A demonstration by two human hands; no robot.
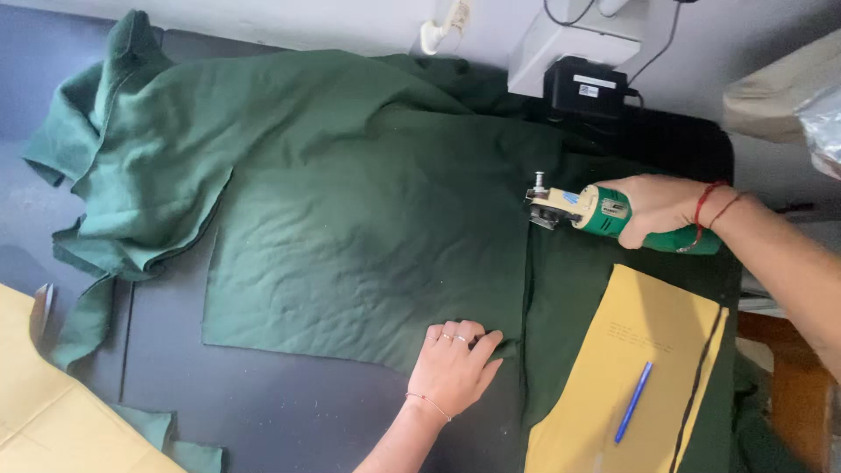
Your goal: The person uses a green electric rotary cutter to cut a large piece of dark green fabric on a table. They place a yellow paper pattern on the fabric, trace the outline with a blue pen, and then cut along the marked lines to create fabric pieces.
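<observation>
A large sheet of dark green fabric lies spread over a dark table. My left hand rests flat, fingers apart, on the fabric's near edge beside a straight cut line. My right hand grips a green and cream electric fabric cutter, whose blade end sits on the cloth at the far end of that cut. A yellow paper pattern lies on the fabric right of the cut, with a blue pen on it.
Bunched green fabric piles at the far left. More yellow paper lies at the near left corner. A grey machine with a black box and cables stands at the back by the wall. A wooden piece sits at the right.
</observation>
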